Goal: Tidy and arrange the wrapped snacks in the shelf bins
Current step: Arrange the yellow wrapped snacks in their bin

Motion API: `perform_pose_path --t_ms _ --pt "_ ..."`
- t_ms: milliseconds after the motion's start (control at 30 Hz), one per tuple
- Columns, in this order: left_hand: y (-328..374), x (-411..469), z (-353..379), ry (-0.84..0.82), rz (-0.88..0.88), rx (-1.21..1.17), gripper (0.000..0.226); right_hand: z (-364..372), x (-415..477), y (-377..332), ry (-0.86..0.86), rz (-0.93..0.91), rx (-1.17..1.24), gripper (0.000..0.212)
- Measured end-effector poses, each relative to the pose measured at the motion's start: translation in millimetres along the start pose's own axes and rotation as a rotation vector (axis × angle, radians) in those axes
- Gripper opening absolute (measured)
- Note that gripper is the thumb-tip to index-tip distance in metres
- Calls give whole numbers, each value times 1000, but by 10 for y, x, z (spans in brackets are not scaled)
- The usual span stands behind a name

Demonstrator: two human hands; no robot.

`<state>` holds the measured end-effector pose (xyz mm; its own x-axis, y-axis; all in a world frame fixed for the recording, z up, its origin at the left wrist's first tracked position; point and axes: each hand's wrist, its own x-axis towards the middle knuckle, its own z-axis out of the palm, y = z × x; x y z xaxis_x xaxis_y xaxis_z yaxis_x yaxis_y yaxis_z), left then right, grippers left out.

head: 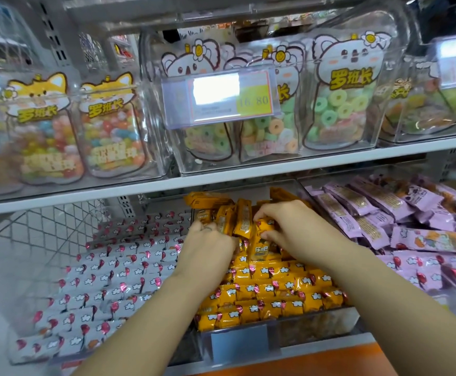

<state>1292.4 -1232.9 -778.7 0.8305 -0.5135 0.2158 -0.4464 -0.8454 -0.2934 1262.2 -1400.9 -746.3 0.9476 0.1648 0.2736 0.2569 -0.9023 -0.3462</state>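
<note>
Orange snacks (270, 291) fill the middle bin (316, 325) of the lower row, lying in neat rows toward its front and standing loose and tilted at its 12 o'clock end. Both hands are in that rear heap. The left hand (208, 249) has its fingers curled in among the upright packs and grips some of them. The right hand (292, 229), just at 3 o'clock of it, pinches one of them between thumb and curled fingers. At 9 o'clock of the middle bin sits a bin of white snacks (99, 280) laid in tidy rows, each printed with a red balloon. At 3 o'clock another bin holds purple snacks (384, 213), piled untidily toward the back and lying flatter in front. On the upper shelf (248, 169), at 12 o'clock, clear bins hold candy bags (343, 99) printed with cartoon animals, and a price tag (221, 96) hangs on the front of the middle one.
</note>
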Motion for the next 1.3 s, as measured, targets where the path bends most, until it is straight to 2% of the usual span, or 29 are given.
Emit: perform_pose_path --t_ms 133,367,467,533,600,800,1000,1300 --pt "9 -16 -33 -2 9 10 26 177 -13 -129 -124 -65 -148 38" --pt "-13 -22 -61 -2 -16 -165 25 86 -51 12 -98 -18 -145 44" --pt "-16 -63 -106 116 -19 -329 26 -63 -36 119 2 39 -213 29" --pt "25 -73 -148 181 -4 -427 29 -44 -55 130 -28 66 -314 21" --pt "76 -53 -184 140 43 -467 32 79 -75 103 -93 47 -389 22" --pt "112 62 -193 21 22 -477 28 280 -36 124 -72 -15 -482 14" --pt "140 164 -212 -62 13 -382 6 292 -7 199 -64 -24 -400 16" --pt "226 211 -48 -99 39 -308 12 315 -81 235 -50 -66 -400 15"
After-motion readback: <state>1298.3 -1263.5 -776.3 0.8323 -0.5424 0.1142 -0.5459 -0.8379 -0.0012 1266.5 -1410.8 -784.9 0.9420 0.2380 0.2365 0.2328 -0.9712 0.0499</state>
